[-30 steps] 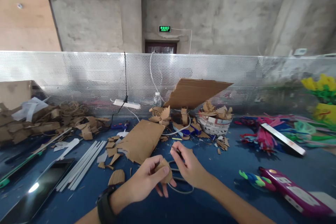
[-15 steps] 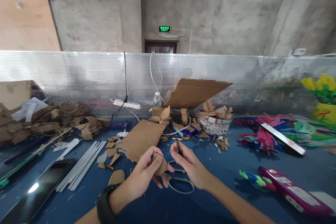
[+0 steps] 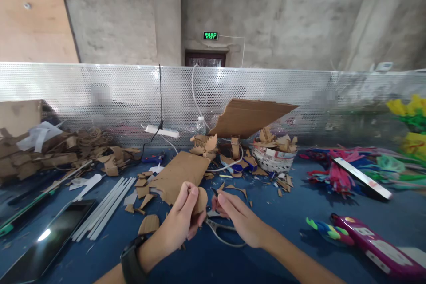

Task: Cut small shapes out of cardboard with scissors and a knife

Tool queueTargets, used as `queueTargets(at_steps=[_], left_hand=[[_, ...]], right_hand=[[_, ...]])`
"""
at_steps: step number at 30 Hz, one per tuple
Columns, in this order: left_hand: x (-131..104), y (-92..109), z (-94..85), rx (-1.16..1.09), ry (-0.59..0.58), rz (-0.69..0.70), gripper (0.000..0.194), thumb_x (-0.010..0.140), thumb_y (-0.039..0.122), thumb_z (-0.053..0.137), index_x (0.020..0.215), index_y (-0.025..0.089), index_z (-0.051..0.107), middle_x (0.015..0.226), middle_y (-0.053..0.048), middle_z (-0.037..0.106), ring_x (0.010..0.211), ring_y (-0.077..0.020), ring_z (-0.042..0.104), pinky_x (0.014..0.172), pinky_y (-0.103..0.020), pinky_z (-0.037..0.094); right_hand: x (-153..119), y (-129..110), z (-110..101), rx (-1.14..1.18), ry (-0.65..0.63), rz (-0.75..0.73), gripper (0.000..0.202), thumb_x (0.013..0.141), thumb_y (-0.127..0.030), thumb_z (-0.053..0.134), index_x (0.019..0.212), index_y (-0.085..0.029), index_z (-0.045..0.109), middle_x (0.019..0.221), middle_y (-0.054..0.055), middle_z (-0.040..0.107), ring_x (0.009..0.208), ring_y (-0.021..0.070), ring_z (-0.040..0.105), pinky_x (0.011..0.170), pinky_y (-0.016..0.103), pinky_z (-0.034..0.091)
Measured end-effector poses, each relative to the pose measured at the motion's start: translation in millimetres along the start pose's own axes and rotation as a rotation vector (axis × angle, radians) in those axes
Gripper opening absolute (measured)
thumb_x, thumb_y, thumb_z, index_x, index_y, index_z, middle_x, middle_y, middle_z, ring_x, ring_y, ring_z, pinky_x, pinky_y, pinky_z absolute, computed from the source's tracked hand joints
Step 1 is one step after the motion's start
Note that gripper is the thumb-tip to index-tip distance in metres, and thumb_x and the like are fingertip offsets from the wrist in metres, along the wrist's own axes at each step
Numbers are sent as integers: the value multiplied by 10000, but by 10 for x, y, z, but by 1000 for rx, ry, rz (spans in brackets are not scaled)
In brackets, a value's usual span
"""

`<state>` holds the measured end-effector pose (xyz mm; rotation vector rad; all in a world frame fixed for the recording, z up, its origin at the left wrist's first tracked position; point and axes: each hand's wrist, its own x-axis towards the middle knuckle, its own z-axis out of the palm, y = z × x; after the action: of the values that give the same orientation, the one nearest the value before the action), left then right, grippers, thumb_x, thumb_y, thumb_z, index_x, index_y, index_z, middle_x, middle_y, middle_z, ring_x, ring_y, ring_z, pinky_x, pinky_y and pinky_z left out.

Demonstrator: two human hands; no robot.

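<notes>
My left hand (image 3: 186, 208) is closed on a small cardboard piece (image 3: 200, 200) with a rounded edge, pinched between thumb and fingers. Just right of it, my right hand (image 3: 238, 215) is closed too, thumb against fingers. A small dark tip (image 3: 214, 192) sticks out of its pinch toward the cardboard; the rest is hidden in the fingers. Below and between both hands lies a pair of scissors (image 3: 216, 229) on the blue table, its handle loops partly covered. Past the right hand rests a thin curved cardboard scrap (image 3: 240, 189).
A flat cardboard sheet (image 3: 181, 173) lies ahead, with scraps beside it. To the left are white strips (image 3: 103, 208) and a black tablet (image 3: 49, 242). A scrap-filled basket (image 3: 274, 159) stands behind; a purple case (image 3: 376, 244) lies right.
My left hand has turned, raising the cardboard piece. My right hand's fingers have lowered and the dark tip points left now. The curved scrap has come into sight beyond it.
</notes>
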<state>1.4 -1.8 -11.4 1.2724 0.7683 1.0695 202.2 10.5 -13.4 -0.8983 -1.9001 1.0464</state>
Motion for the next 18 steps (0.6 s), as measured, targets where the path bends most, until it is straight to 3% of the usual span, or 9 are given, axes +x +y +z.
queueTargets(at_steps=[6, 12, 18], left_hand=[[-27, 19, 15, 47, -60, 48, 478, 980, 736, 448, 917, 269, 367, 544, 109, 541, 303, -54, 309, 323, -165, 192], [1, 43, 43, -6, -126, 133, 507, 937, 706, 588, 854, 237, 415, 577, 76, 583, 309, -40, 373, 323, -155, 303], [-9, 65, 53, -91, -157, 65, 520, 872, 672, 710, 861, 185, 530, 697, -25, 702, 365, -68, 531, 360, -168, 416]], right_hand=[[-3, -42, 57, -64, 17, -62, 594, 1022, -743, 401, 856, -238, 665, 828, 29, 658, 802, 216, 595, 815, 363, 520], [-25, -142, 82, -41, 29, -54, 605, 1015, -757, 394, 871, -247, 685, 877, 45, 701, 858, 236, 625, 867, 382, 537], [-39, -181, 90, -42, 41, -68, 636, 1010, -774, 371, 818, -241, 658, 858, 47, 673, 856, 231, 616, 869, 383, 543]])
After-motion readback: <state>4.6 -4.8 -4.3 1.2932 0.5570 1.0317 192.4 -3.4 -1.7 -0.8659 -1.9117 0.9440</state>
